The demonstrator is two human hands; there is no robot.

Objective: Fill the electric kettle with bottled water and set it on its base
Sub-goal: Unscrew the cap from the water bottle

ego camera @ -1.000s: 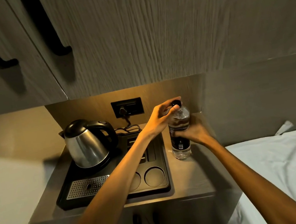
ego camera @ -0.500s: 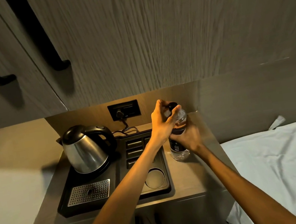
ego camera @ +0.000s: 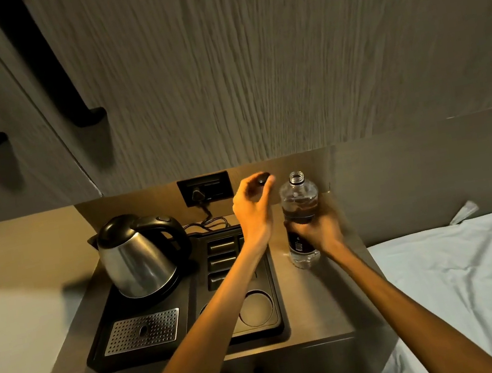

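Note:
A clear water bottle [ego camera: 299, 202] with a dark label stands upright on the counter, its neck uncapped. My right hand [ego camera: 316, 231] grips it around the middle. My left hand [ego camera: 252, 206] hovers just left of the bottle's neck, fingertips pinching the small black cap [ego camera: 261, 180]. The steel electric kettle [ego camera: 135, 258] with black lid and handle sits on its base at the back left of the black tray [ego camera: 156, 358], lid down. Its cord runs to the wall socket [ego camera: 205, 189].
The tray has a perforated metal drip grate [ego camera: 142, 331], slotted compartments and round cup recesses [ego camera: 256, 309]. Overhead cabinets [ego camera: 221, 77] with black handles hang low over the counter [ego camera: 319, 310]. A white bed [ego camera: 472, 279] lies to the right.
The cap has come off the bottle. My left hand has lifted it away to the left, leaving the neck open. My right hand still holds the bottle in place.

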